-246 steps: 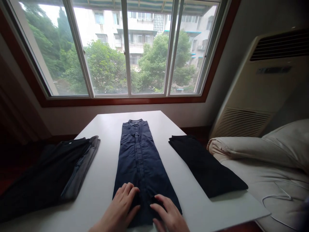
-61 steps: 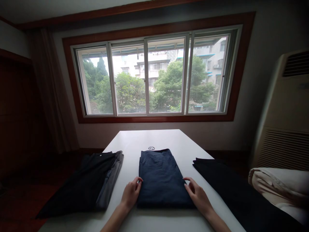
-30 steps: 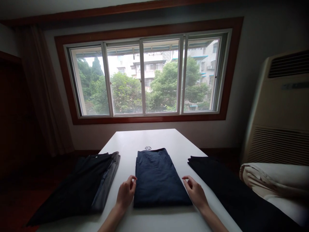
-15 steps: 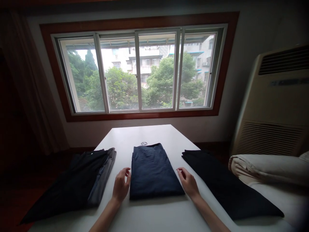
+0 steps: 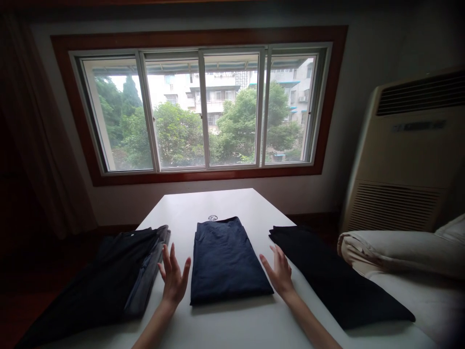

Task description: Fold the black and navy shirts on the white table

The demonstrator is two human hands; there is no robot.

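A folded navy garment (image 5: 229, 261) lies flat in the middle of the white table (image 5: 218, 329). On its left side my left hand (image 5: 174, 276) is raised with fingers spread, holding nothing. My right hand (image 5: 279, 274) is by the garment's right edge, fingers apart and with nothing in them. To the left is a pile of dark trousers (image 5: 98, 281), black on top with grey ones beneath, hanging over the table's edge. Black trousers (image 5: 334, 276) lie slantwise along the right side, close to my right hand.
Beyond the navy garment a small dark ring-shaped mark or item (image 5: 212, 218) shows on the table. A beige sofa (image 5: 399, 252) stands at the right, with a tall floor air conditioner (image 5: 403, 160) behind it. A wide window (image 5: 203, 111) fills the far wall; a curtain (image 5: 43, 145) hangs left.
Both hands have opened from loosely curled to spread fingers. My left hand has moved slightly away from the navy garment. The view has shifted a little; the garments lie as before.
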